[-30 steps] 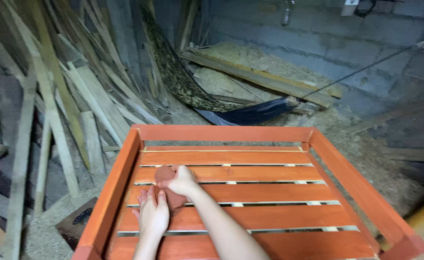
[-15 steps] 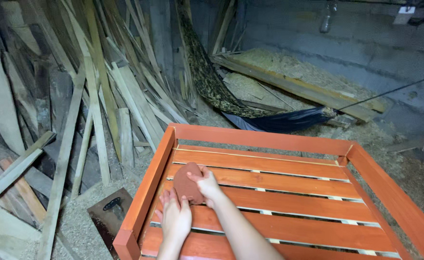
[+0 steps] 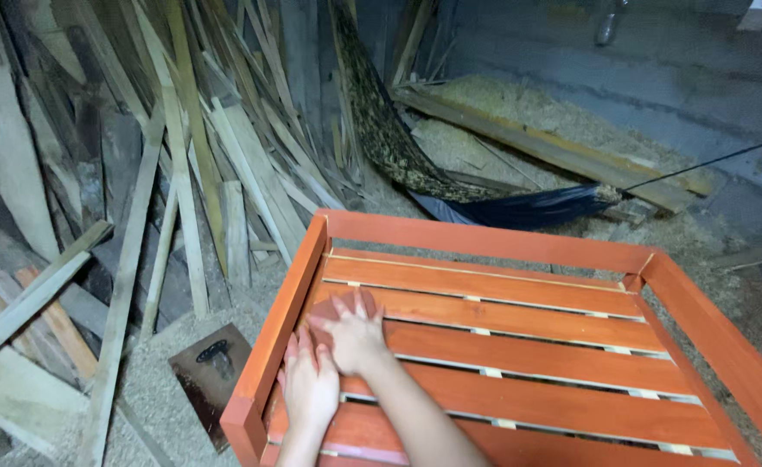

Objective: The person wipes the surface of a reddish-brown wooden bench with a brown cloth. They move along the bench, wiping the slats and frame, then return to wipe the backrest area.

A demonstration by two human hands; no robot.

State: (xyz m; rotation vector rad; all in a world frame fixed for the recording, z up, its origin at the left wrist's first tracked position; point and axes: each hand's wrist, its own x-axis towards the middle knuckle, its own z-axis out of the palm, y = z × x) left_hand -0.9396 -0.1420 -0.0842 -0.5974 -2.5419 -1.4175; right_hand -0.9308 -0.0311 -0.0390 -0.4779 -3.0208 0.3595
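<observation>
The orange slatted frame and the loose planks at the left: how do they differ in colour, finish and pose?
The orange slatted frame has an even orange-red coat; the loose planks are bare, pale or grey wood. The frame is assembled, its slats parallel inside a border, and lies roughly flat; the planks are separate pieces that lean at many angles in a heap. Both hands, left hand and right hand, rest on the frame; nothing touches the planks. Both are wooden.

Wood workshop: plank stacks (image 3: 182, 173), sawdust (image 3: 519, 112)

Orange slatted wood frame (image 3: 519, 346) sits on sawdust floor (image 3: 139, 389); both hands flat on slats nr frame's left rail.
</observation>
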